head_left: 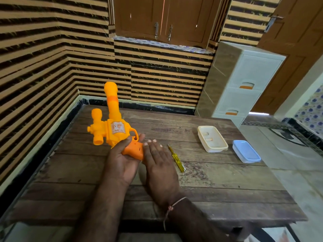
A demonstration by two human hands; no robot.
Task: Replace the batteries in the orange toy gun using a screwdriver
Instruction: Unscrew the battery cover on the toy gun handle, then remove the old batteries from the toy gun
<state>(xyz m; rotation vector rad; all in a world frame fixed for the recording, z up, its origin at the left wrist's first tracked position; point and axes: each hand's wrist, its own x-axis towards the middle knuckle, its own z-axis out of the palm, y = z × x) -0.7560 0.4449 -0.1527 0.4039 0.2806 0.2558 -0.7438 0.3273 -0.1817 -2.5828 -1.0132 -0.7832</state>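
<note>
Gripping the orange toy gun (111, 126) grip, left hand (122, 161) fingers curl; right hand (157, 165) lies flat beside the screwdriver (175, 158).

Toy gun (113, 126): grip held in left hand (122, 163)
Right hand (159, 165): flat, touching grip
Screwdriver (175, 158): on table (218, 180), just right

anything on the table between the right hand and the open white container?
Head view: a yellow screwdriver lies beside the right hand; past it, bare wood up to the white container.
</note>
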